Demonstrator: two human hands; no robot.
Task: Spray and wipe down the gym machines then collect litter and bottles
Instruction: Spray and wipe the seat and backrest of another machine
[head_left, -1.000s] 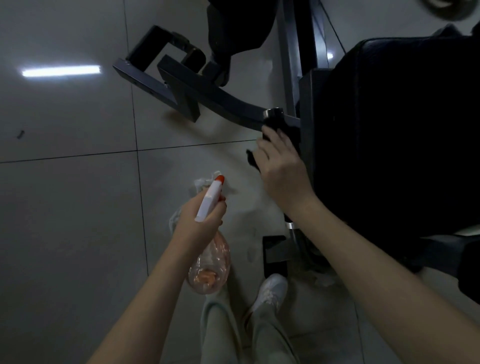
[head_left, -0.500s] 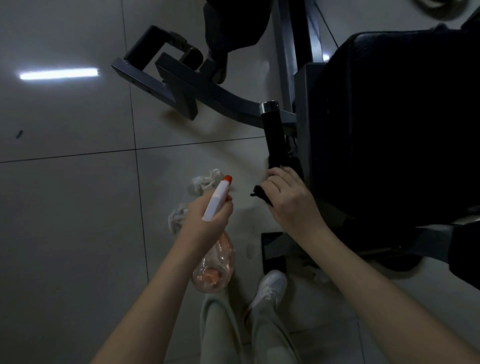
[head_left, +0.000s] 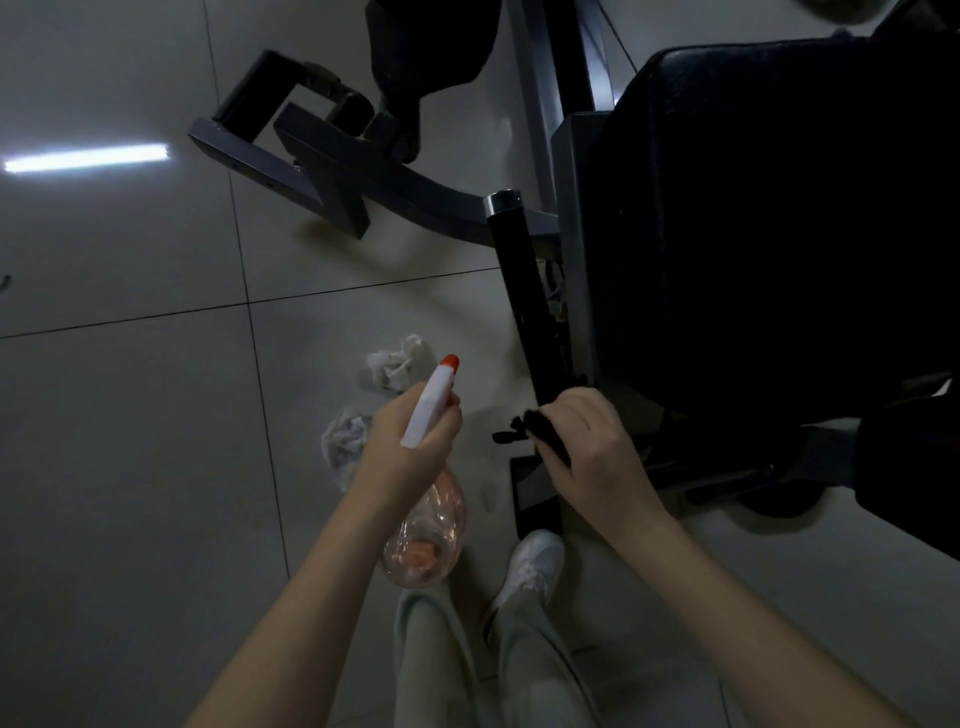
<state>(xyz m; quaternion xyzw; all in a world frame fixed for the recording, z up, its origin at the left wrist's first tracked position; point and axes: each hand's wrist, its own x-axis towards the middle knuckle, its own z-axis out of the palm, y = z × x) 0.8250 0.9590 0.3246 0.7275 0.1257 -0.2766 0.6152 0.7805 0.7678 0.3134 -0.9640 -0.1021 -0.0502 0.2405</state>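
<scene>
pale glossy floor tiles (head_left: 130, 467) with dark grout lines fill the left of the view, and a bright strip of light (head_left: 85, 158) reflects off them at the far left. a dark gym machine (head_left: 332, 171) stands on the floor along the top and right. its grey steel base runs across the top and its black seat pad (head_left: 779, 208) takes up the upper right. beside the pad's left edge a black handle bar (head_left: 524, 291) with a chrome end cap (head_left: 503, 201) slants down toward the person.

the left hand (head_left: 410, 447) grips a spray bottle (head_left: 428, 410) by the neck, fingers curled round it. the white head and orange nozzle point up and away, and the clear pinkish body hangs below the wrist. the right hand (head_left: 597, 457) has its fingers curled round what looks like a black cloth (head_left: 530, 428), held against the lower end of the handle bar. a scrap of the cloth sticks out to the left of the knuckles.

two crumpled paper wads (head_left: 397, 364) lie on the tiles by the left hand, one near the nozzle and one just left of the hand. lower down, a white shoe (head_left: 535, 558) and pale trousers (head_left: 431, 660) show between the forearms.
</scene>
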